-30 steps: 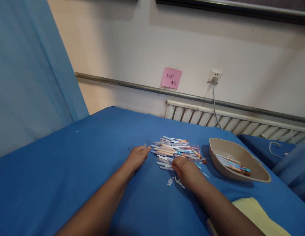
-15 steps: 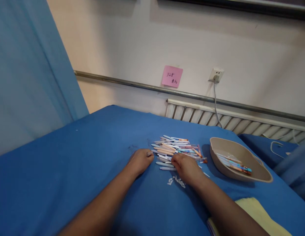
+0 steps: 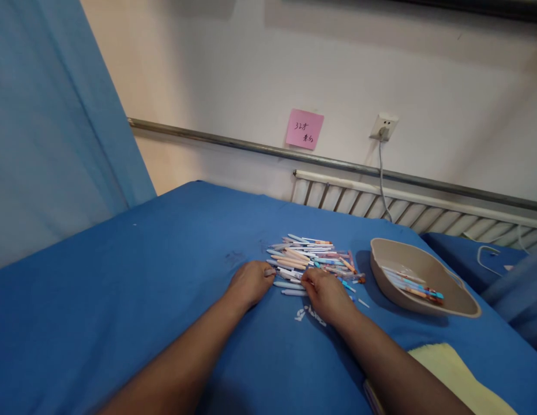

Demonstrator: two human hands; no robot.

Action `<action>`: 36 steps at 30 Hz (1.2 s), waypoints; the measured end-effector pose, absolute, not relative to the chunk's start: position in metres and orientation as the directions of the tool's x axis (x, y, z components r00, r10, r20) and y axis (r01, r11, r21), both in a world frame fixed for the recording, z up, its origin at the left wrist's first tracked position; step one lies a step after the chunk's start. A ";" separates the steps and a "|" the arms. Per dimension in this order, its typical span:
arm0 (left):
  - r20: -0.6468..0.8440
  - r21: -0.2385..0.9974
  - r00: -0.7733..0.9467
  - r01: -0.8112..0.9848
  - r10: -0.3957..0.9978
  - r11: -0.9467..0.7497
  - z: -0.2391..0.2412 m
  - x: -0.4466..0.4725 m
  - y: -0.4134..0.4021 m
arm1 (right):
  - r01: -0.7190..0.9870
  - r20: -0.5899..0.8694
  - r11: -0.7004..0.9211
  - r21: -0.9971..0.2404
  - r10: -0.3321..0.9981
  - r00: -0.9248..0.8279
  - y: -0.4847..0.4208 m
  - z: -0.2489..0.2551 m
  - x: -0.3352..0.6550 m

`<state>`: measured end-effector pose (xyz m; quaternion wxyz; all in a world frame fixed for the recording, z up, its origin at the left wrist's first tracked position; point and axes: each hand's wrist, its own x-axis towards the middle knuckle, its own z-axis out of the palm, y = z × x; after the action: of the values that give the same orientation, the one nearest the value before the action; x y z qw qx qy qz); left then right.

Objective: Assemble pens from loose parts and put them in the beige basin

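My left hand [image 3: 251, 282] is closed at the left edge of a loose heap of pens [image 3: 296, 253]. A short greyish piece [image 3: 269, 272], which looks like the end of a pen, shows between its thumb and forefinger. At the near side of the heap, my right hand [image 3: 327, 294] pinches the end of a white pen [image 3: 296, 280]; its fingertips partly hide it. Pale blue pens [image 3: 293, 293] lie just left of that hand. Peach, white and blue pens are mixed in the heap. Small white scraps [image 3: 314, 314] lie on the blue cloth [image 3: 173, 276] below my right hand.
A beige basin [image 3: 456, 300] holding several pens stands at the right. Yellow cloth [image 3: 452, 374] lies at the lower right, partly under my right forearm. Behind the covered surface are a radiator [image 3: 350, 199], a metal rail [image 3: 233, 145] and a plugged cord [image 3: 382, 178].
Both hands stay almost where they were, with slight finger movement. Blue pens beside my right hand show more now. The view has shifted a little.
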<state>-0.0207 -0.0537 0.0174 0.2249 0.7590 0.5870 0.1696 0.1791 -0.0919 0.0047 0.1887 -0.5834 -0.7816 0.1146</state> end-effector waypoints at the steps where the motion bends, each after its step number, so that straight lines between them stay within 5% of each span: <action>1: -0.010 0.530 0.257 0.821 0.966 -0.213 0.018 -0.020 -0.054 | 0.866 0.160 0.294 -0.403 0.955 -0.250 -0.092 0.004 0.179; 24: -0.032 0.455 0.256 0.864 0.966 -0.214 0.018 -0.021 -0.053 | 0.889 0.248 0.299 -0.347 0.943 -0.221 -0.089 -0.003 0.153; 30: -0.031 0.603 0.225 0.782 0.974 -0.162 0.018 -0.021 -0.053 | 0.876 0.263 0.281 -0.391 0.947 -0.186 -0.091 -0.003 0.148; 36: 0.047 0.850 0.126 0.516 0.991 -0.106 0.026 -0.021 -0.052 | 0.810 0.298 0.288 -0.512 0.943 -0.147 -0.089 -0.007 0.150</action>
<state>-0.0212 -0.0520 0.0262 0.3522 0.6627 0.5683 0.3374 0.1495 -0.0890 -0.0066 0.2895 -0.5856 -0.7483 0.1153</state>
